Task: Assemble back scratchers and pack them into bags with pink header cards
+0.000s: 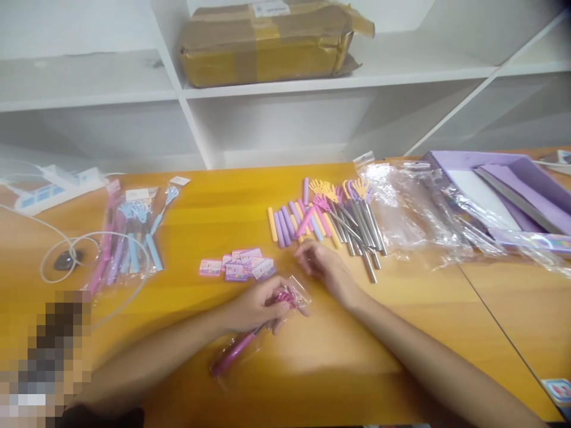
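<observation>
Table (339, 362): yellow-brown, under everything up to the shelf.
Scratcher (235, 353): pink, in a clear bag, at the table's near middle, slanting with its handle down and to the left.
Left hand (259, 306): grip closed around the bagged scratcher, near its head.
Right hand (328, 270): fingers bent, just short of the tubes; cannot tell whether the grip holds anything.
Cards (243, 266): pink and purple, partly overlapping, just beyond the left hand.
Tubes (284, 226): yellow, purple, pink and blue, clustered beyond the right hand.
Loose scratchers (366, 217): metal rods with yellow or pink heads, heaped beside the tubes.
Bundle (134, 252): blue and pink scratchers, far left.
Clear bags (397, 208): spread between loose scratchers and purple box (551, 181).
Carton (263, 59): taped, on the white shelf (414, 65).
</observation>
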A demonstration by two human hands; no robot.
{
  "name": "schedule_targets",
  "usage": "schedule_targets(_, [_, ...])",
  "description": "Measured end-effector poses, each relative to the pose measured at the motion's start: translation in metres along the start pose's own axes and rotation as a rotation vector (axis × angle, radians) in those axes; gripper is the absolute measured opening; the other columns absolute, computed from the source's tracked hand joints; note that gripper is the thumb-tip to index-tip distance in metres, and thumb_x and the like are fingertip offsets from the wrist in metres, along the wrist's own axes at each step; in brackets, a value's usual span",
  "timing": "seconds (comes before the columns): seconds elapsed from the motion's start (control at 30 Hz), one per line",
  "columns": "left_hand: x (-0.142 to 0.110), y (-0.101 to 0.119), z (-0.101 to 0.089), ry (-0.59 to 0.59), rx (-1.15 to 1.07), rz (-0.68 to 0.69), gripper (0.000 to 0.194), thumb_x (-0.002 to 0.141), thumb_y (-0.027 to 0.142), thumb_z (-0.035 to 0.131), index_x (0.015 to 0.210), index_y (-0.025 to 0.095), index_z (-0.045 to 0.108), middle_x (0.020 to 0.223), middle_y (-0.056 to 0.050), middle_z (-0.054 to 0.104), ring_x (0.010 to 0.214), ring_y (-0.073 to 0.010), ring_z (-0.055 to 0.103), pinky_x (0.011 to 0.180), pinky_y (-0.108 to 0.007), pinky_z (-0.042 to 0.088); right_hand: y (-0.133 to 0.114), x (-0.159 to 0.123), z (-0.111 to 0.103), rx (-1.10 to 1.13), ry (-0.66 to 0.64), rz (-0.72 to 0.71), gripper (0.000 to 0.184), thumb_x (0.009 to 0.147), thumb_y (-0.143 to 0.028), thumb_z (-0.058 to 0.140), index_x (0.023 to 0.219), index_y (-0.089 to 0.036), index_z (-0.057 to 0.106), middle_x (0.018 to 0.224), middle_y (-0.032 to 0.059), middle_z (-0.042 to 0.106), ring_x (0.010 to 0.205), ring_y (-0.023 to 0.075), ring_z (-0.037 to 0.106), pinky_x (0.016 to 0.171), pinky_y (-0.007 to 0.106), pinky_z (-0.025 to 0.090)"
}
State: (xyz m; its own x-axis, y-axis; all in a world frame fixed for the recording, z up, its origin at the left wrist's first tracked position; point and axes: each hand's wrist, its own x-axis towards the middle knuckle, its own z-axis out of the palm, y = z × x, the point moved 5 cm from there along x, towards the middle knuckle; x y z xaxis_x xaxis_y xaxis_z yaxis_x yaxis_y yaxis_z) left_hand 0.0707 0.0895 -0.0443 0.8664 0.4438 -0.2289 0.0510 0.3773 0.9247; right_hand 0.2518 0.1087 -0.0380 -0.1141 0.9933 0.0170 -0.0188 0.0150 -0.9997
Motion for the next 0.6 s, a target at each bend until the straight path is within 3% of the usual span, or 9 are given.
schedule_targets(0.07, [0.002,0.000,-0.001,-0.015,-0.047,0.019,0.031,0.107,0.042,0.062,0.120,0.015,0.054,0.126,-0.020,0.076,0.059,-0.0068,0.063,0.056,-0.022,0.045,-0.010,-0.008,-0.002,-0.177,-0.095,-0.098,0.049,0.103,-0.067,0.058,0.118,-0.022,0.070,0.094,0.0051,0.059,0.076,0.0176,0.051,0.067,0.032,0.043])
schedule_targets(0.17, [0.003,0.000,-0.003,-0.022,-0.072,0.021,0.033,0.106,0.044,0.064,0.119,0.016,0.055,0.123,-0.019,0.077,0.058,-0.0073,0.065,0.057,-0.023,0.048,-0.013,-0.015,0.001,-0.302,-0.224,-0.074,0.035,0.102,-0.055,0.068,0.116,-0.023,0.071,0.101,0.0058,0.061,0.080,0.0173,0.054,0.072,0.033,0.046])
schedule_targets(0.27, [0.003,0.000,-0.002,-0.039,-0.061,0.014,0.034,0.104,0.044,0.067,0.116,0.014,0.057,0.123,-0.020,0.077,0.058,-0.0078,0.067,0.056,-0.022,0.049,-0.013,-0.016,0.007,-0.219,-0.356,-0.045,0.027,0.102,-0.048,0.070,0.106,-0.022,0.070,0.106,0.0067,0.063,0.094,0.0197,0.060,0.083,0.035,0.051])
schedule_targets(0.4, [0.003,-0.001,-0.001,-0.054,-0.088,0.004,0.040,0.102,0.045,0.071,0.123,0.015,0.055,0.124,-0.022,0.077,0.058,-0.0100,0.070,0.056,-0.023,0.052,-0.009,-0.018,0.011,0.011,-0.468,0.094,0.043,0.097,-0.044,0.077,0.131,-0.023,0.061,0.120,0.0079,0.067,0.104,0.0201,0.066,0.090,0.036,0.055])
schedule_targets(0.5, [0.004,-0.003,-0.002,-0.021,-0.126,-0.011,0.043,0.100,0.045,0.074,0.120,0.017,0.049,0.119,-0.021,0.079,0.056,-0.0123,0.072,0.055,-0.024,0.052,-0.003,-0.019,0.009,0.113,-0.411,0.179,0.035,0.096,-0.045,0.079,0.114,-0.019,0.064,0.099,0.0039,0.070,0.087,0.0160,0.067,0.080,0.031,0.055])
schedule_targets(0.6, [0.005,-0.005,-0.004,0.002,-0.161,-0.019,0.042,0.098,0.045,0.076,0.114,0.017,0.049,0.114,-0.021,0.080,0.063,-0.0169,0.077,0.061,-0.027,0.056,-0.002,-0.017,-0.002,0.133,-0.221,0.150,0.035,0.094,-0.049,0.080,0.091,-0.019,0.063,0.079,-0.0008,0.063,0.070,0.0126,0.058,0.066,0.027,0.049])
